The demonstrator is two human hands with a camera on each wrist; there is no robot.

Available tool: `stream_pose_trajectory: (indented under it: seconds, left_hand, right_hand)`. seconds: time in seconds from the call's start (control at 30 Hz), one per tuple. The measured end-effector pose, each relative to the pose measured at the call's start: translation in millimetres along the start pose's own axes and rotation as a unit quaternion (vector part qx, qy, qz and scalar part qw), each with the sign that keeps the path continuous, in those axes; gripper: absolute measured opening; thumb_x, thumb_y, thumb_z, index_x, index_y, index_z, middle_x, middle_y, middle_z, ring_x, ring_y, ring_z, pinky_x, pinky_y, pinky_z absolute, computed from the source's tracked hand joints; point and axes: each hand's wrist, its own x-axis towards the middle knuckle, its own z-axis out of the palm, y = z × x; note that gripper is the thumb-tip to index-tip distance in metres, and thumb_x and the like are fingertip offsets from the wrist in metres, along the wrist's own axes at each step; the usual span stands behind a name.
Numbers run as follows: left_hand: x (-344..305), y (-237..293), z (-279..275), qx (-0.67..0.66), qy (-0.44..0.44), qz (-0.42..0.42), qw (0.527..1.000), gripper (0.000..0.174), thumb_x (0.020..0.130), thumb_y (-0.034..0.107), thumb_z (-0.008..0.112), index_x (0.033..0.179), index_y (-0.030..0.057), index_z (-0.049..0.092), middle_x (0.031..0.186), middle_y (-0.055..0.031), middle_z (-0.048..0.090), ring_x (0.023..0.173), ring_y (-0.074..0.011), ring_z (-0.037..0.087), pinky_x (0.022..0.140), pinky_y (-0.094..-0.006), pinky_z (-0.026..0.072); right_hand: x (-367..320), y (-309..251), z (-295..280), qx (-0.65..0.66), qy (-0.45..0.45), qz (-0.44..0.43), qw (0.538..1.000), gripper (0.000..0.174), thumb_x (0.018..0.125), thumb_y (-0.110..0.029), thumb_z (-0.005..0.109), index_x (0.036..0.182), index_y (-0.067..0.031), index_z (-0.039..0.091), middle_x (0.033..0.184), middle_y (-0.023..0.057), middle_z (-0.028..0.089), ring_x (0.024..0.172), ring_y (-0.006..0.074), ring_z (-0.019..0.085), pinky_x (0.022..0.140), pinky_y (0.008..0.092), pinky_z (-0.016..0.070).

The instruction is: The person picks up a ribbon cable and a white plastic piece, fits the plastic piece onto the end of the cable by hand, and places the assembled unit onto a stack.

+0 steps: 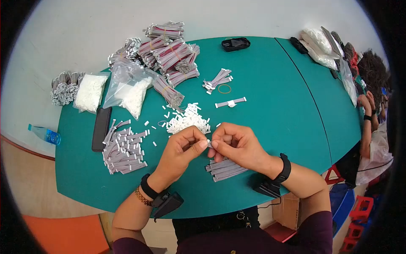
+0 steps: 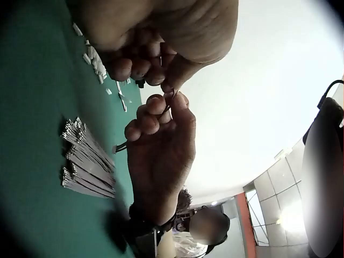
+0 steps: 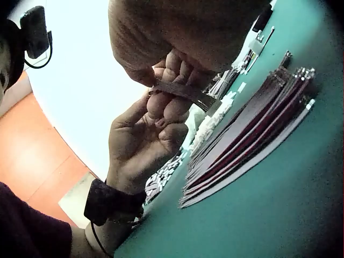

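Over the table, the left hand (image 1: 182,148) and right hand (image 1: 239,146) meet fingertip to fingertip. Between them is a short grey ribbon cable (image 3: 180,91), pinched near one end by thumb and fingers of both hands. Its other end, with a white connector (image 3: 216,108), sticks out past the fingers in the right wrist view. What sits at the pinched end is mostly hidden by the fingertips. Below the right hand lies a bundle of grey ribbon cables (image 1: 224,170). Just beyond the hands is a heap of small white connectors (image 1: 188,120).
A pile of short cables (image 1: 124,148) lies at left beside a dark flat case (image 1: 101,129). Bags of white connectors (image 1: 89,92) and bundled cables (image 1: 171,55) stand behind. One cable (image 1: 230,103), a rubber band (image 1: 224,88) and a black pouch (image 1: 235,44) lie farther off. Another person's arm (image 1: 366,131) is at right.
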Motion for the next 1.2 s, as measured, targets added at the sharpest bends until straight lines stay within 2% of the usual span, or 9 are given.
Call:
stream_pose_trajectory:
  seconds: [0.27, 0.37, 0.67, 0.97, 1.17, 1.2]
  left_hand:
    - [2, -4, 3, -0.034, -0.002, -0.006, 0.999, 0.014, 0.088, 0.016, 0.059, 0.082, 0.0046, 0.054, 0.076, 0.0019, 0.052, 0.067, -0.0041, 0.042, 0.061, -0.0187, 0.0337]
    - [2, -4, 4, -0.077, 0.001, -0.019, 0.997, 0.013, 0.088, 0.015, 0.059, 0.082, 0.005, 0.054, 0.075, 0.0023, 0.051, 0.064, -0.0045, 0.039, 0.058, -0.0195, 0.032]
    - [1, -4, 5, -0.04, 0.004, -0.008, 0.999, 0.014, 0.089, 0.016, 0.058, 0.081, 0.0055, 0.053, 0.074, 0.0026, 0.051, 0.064, -0.0031, 0.039, 0.058, -0.0185, 0.0308]
    - [-2, 0, 6, 0.012, 0.005, 0.007, 1.0, 0.014, 0.091, 0.015, 0.056, 0.084, 0.0037, 0.053, 0.08, 0.001, 0.054, 0.075, -0.0034, 0.048, 0.068, -0.0184, 0.0388]
    - [-3, -2, 7, 0.035, 0.002, 0.016, 0.999, 0.015, 0.091, 0.016, 0.056, 0.084, 0.0032, 0.053, 0.08, 0.0005, 0.055, 0.075, -0.0042, 0.049, 0.069, -0.019, 0.0392]
    - [-4, -2, 8, 0.027, 0.012, 0.018, 0.999, 0.015, 0.09, 0.017, 0.057, 0.084, 0.0037, 0.053, 0.078, 0.0007, 0.054, 0.072, -0.0043, 0.047, 0.066, -0.019, 0.0373]
  right_hand:
    - [-1, -2, -2, 0.015, 0.007, 0.015, 1.0, 0.007, 0.091, -0.008, 0.053, 0.087, -0.0026, 0.053, 0.076, 0.0018, 0.061, 0.065, 0.0038, 0.056, 0.057, 0.0181, 0.0475]
    - [-3, 0, 0, 0.027, 0.012, -0.008, 1.0, 0.007, 0.091, -0.009, 0.053, 0.088, -0.0027, 0.054, 0.076, 0.0016, 0.061, 0.066, 0.0037, 0.056, 0.058, 0.0179, 0.0472]
    - [-4, 3, 3, -0.014, 0.024, -0.035, 0.999, 0.008, 0.092, -0.009, 0.052, 0.088, -0.0018, 0.053, 0.074, 0.0023, 0.061, 0.064, 0.0045, 0.056, 0.056, 0.0186, 0.0464]
    - [-4, 6, 7, -0.109, 0.055, -0.072, 0.99, 0.01, 0.091, -0.01, 0.053, 0.085, -0.0016, 0.051, 0.067, 0.0029, 0.061, 0.058, 0.0062, 0.058, 0.051, 0.02, 0.0445]
    - [-6, 6, 8, -0.133, 0.057, -0.091, 0.985, 0.011, 0.091, -0.01, 0.053, 0.085, -0.0019, 0.051, 0.066, 0.0026, 0.061, 0.056, 0.0064, 0.058, 0.049, 0.0202, 0.0443]
    - [-5, 5, 8, -0.126, 0.053, -0.08, 0.987, 0.01, 0.092, -0.01, 0.052, 0.085, -0.0019, 0.051, 0.067, 0.0028, 0.061, 0.057, 0.0065, 0.058, 0.05, 0.0201, 0.0446]
